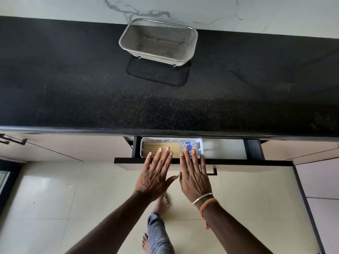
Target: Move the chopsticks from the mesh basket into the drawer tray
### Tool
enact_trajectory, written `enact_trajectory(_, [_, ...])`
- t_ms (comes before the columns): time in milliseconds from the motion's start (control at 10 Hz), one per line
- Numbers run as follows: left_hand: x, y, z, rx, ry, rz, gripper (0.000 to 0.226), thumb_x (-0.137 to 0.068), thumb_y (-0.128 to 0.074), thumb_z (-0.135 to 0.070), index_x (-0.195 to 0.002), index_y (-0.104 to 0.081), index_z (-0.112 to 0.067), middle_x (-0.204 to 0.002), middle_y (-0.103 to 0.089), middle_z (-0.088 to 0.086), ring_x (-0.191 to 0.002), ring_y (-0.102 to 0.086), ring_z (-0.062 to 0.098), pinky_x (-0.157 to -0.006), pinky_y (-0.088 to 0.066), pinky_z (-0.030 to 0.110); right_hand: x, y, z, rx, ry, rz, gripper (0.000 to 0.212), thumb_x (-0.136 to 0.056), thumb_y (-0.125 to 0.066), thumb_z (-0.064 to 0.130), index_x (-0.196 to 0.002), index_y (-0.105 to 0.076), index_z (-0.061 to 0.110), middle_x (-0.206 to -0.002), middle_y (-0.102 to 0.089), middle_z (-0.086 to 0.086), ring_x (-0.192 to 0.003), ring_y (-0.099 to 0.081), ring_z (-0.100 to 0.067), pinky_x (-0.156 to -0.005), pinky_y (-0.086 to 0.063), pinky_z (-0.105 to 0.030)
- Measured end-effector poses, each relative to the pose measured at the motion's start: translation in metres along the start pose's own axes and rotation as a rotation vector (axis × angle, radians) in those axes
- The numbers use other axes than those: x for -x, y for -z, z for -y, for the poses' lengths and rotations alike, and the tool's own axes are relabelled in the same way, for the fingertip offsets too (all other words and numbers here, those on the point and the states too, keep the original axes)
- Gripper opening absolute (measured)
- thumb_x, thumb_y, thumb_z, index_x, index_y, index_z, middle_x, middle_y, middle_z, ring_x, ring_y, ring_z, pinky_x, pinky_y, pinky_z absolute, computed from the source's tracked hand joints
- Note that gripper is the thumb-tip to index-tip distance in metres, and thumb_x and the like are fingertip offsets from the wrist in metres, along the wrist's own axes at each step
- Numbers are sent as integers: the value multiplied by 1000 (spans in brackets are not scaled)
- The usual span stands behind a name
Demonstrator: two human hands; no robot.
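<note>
Chopsticks (pixel 161 147) lie side by side in the white drawer tray (pixel 142 150), their blue-patterned ends toward its right side, inside the partly open drawer (pixel 201 161) under the black tabletop (pixel 165 107). Both hands are spread flat, palms down, fingers straight, gripping nothing. The left hand (pixel 155 176) has its fingertips over the tray's pale wooden section; the right hand (pixel 194 176) has its fingertips over the tray's blue-patterned end. The mesh basket (pixel 190 46) sits far beyond the tray, at the tabletop's back, with nothing visible inside.
</note>
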State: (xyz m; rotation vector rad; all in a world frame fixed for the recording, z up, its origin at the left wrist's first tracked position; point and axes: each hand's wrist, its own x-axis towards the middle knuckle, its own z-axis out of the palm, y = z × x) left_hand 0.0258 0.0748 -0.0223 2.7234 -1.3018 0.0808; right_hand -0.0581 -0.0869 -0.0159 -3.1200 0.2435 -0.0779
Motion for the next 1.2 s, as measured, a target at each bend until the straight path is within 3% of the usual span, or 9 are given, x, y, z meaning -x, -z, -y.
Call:
enact_trajectory(100, [-10, -4, 8, 26, 38, 88, 87, -101, -41, -63, -160, -19, -3, -168, -16, 17, -157, -13, 33, -126, -13, 53, -7, -7, 0, -40, 7, 44, 73, -92, -45, 16, -156, -12, 6, -165, -10, -15, -153, -3, -32, -119, -20, -57])
enact_trajectory(200, [-4, -13, 15, 34, 10, 145, 89, -100, -47, -62, -161, -20, -4, -169, -13, 15, -157, -18, 33, -125, -18, 51, 2, -17, 0, -58, 27, 111, 79, -86, -45, 7, -156, -10, 7, -165, -4, -14, -153, -2, -31, -119, -22, -55])
enact_trajectory(300, [-4, -25, 33, 25, 39, 224, 91, -97, -48, -63, -161, -20, -5, -170, -12, 13, -156, -23, 31, -124, -21, 51, -7, -22, -12, -88, -78, 175, 85, -78, -40, 1, -156, -7, 7, -166, 0, -13, -153, -1, -31, -119, -21, -55])
enact_trajectory(500, [-25, -29, 49, 11, 67, 284, 100, -89, -64, -61, -160, -18, -7, -168, -15, 7, -155, -28, 29, -124, -22, 54, -34, -25, -31, -65, -109, 217, 96, -74, -51, 2, -157, -4, 11, -166, 0, -11, -153, 1, -31, -120, -17, -55])
enact_trajectory(600, [-31, -33, 50, -10, 76, 256, 101, -88, -65, -60, -160, -17, -7, -169, -22, 8, -154, -30, 29, -123, -16, 53, -40, -26, -33, -56, -97, 229, 98, -72, -55, 7, -157, -7, 11, -166, -7, -10, -153, -2, -30, -121, -16, -55])
enact_trajectory(700, [-42, -34, 49, -36, 121, 290, 98, -93, -56, -61, -160, -9, -8, -169, -27, 10, -156, -26, 29, -125, -5, 51, -51, -27, -38, -33, -85, 246, 97, -70, -61, 14, -155, -16, 10, -163, -23, -11, -151, -17, -30, -121, -17, -54])
enact_trajectory(900, [-56, -28, 46, -108, 137, 423, 88, -102, -29, -63, -163, 8, -11, -174, -4, 7, -160, -2, 26, -127, 10, 51, -61, -29, -38, -2, -94, 295, 94, -70, -65, 23, -154, -25, 11, -157, -36, -11, -146, -31, -31, -122, -14, -52])
enact_trajectory(1100, [-58, -12, 46, -54, 126, 448, 97, -100, -38, -62, -158, 18, -9, -173, 6, 12, -160, 2, 30, -127, 9, 52, -62, -22, -36, 11, -120, 241, 102, -65, -68, 19, -154, -21, 8, -160, -29, -16, -148, -26, -33, -120, -21, -53])
enact_trajectory(1200, [-33, -8, 32, 41, 74, 339, 104, -95, -48, -64, -161, 9, -7, -171, 6, 14, -160, -5, 33, -128, 2, 51, -39, -20, -19, -84, -68, 200, 103, -67, -66, 15, -156, -14, 7, -164, -13, -16, -151, -15, -32, -121, -18, -52])
